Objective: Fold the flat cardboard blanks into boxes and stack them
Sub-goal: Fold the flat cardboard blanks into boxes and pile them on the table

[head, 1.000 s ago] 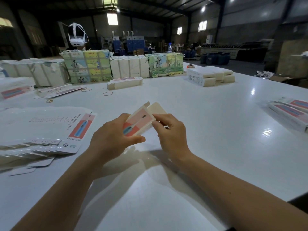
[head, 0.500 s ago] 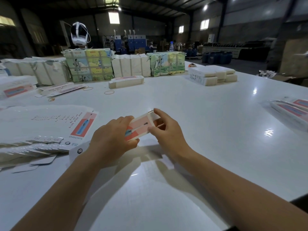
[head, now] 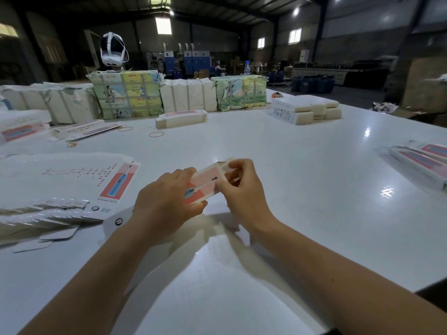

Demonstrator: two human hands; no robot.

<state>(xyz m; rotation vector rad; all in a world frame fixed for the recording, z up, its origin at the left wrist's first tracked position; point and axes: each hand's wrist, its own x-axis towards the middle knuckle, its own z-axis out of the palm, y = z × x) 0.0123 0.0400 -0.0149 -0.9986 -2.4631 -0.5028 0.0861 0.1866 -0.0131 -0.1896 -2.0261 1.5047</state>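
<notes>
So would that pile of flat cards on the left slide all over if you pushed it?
Probably yes. The flat cards already lie fanned out and overlapping, not squared up, so a push would likely spread them further. The table looks glossy, which may help them slip. They seem thin, so likely light and a bit bendy.

I see both hands meeting over the near middle of the table (head: pixel 278 151), the left hand (head: pixel 164 201) and right hand (head: pixel 244 192) holding a box blank (head: pixel 205 183) between them. A fanned pile of flat blanks (head: pixel 55 189) lies to my left. Finished boxes (head: pixel 420 163) lie at the right edge. Behind, wrapped bundles (head: pixel 154 95) line the far side, with a stack of boxes (head: pixel 307 110) to their right and a headset (head: pixel 112 50) behind them.
</notes>
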